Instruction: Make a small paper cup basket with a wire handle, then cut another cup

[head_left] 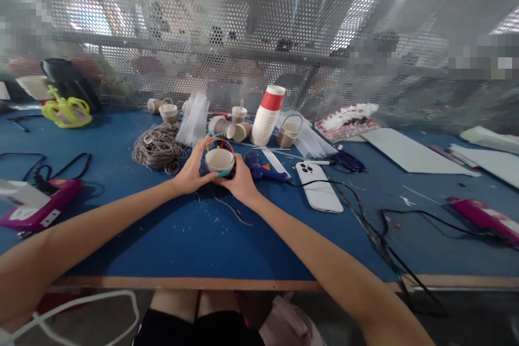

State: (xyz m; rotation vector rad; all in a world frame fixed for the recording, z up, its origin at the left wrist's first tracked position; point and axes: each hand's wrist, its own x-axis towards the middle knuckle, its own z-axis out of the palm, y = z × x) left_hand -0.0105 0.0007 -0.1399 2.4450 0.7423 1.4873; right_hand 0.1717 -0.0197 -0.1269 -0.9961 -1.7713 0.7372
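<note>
A small paper cup [219,160] with a thin arched handle over its mouth is between my two hands at the middle of the blue table. My left hand [194,168] grips its left side, and my right hand [240,179] holds its right side, with the thumbs near the front rim. Just right of the cup lies a blue glue gun [261,168]. To the left sits a bundle of grey-brown cord [159,147]. A loose strand of cord [233,210] trails on the table below my hands.
Behind stand a stack of paper cups [266,119] and a cord-wrapped cup with a handle [289,132]. A white phone [319,188] lies at right beside black cables [365,221]. Magenta power strips [44,208] lie at both sides. A perforated metal screen [243,27] stands behind.
</note>
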